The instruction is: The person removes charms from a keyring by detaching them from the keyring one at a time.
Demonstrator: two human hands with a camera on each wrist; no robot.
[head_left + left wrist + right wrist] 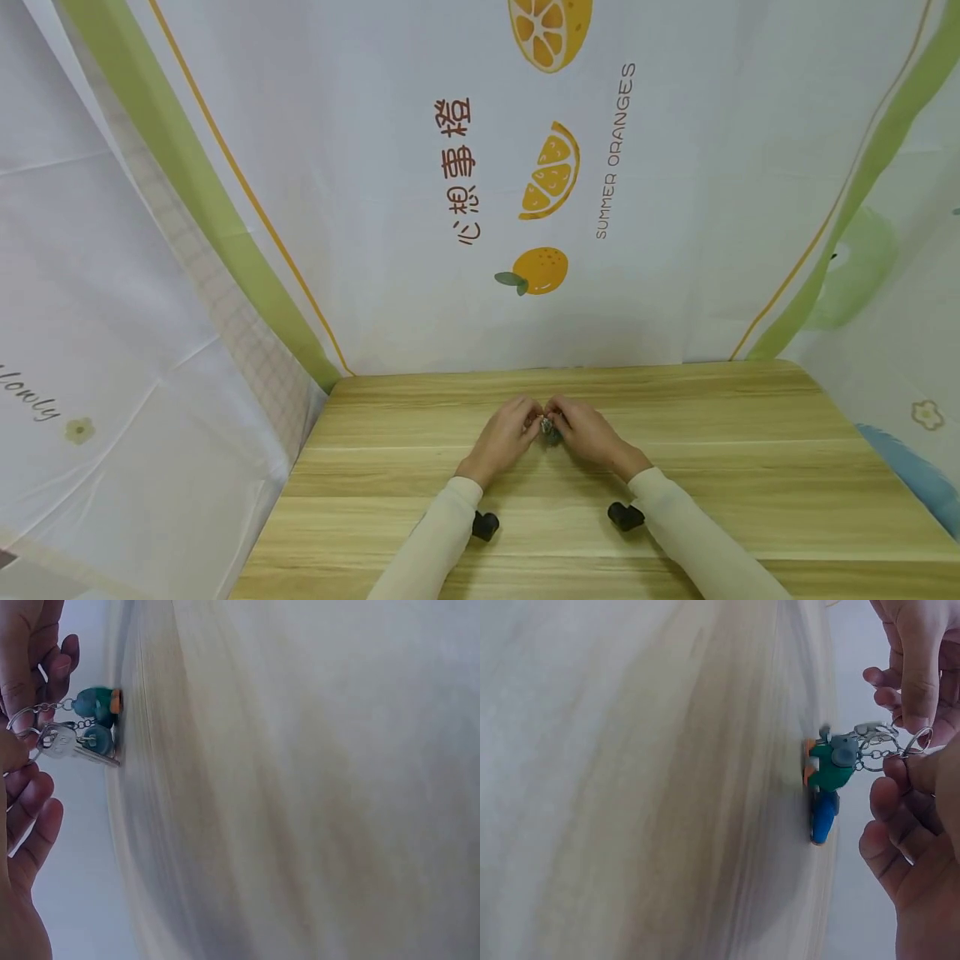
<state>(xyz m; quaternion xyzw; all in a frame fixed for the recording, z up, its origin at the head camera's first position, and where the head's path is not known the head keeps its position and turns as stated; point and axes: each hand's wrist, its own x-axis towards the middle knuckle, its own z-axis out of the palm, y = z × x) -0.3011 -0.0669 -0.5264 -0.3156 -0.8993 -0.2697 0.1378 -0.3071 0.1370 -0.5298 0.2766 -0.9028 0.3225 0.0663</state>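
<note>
Printed curtain (375, 183) behind; wood-grain table (375, 517) across lower frame. Key ring (20, 712) at lower centre of the head view, bearing a key (58, 741), green figure (831, 776) and blue figure (823, 817). Left hand (507, 437) and right hand (592, 433) nearly closed, fingertips pinching the ring.

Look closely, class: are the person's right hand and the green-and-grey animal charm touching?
Apart: the right wrist view shows a clear gap between the right hand and the green-and-grey animal charm.
</note>
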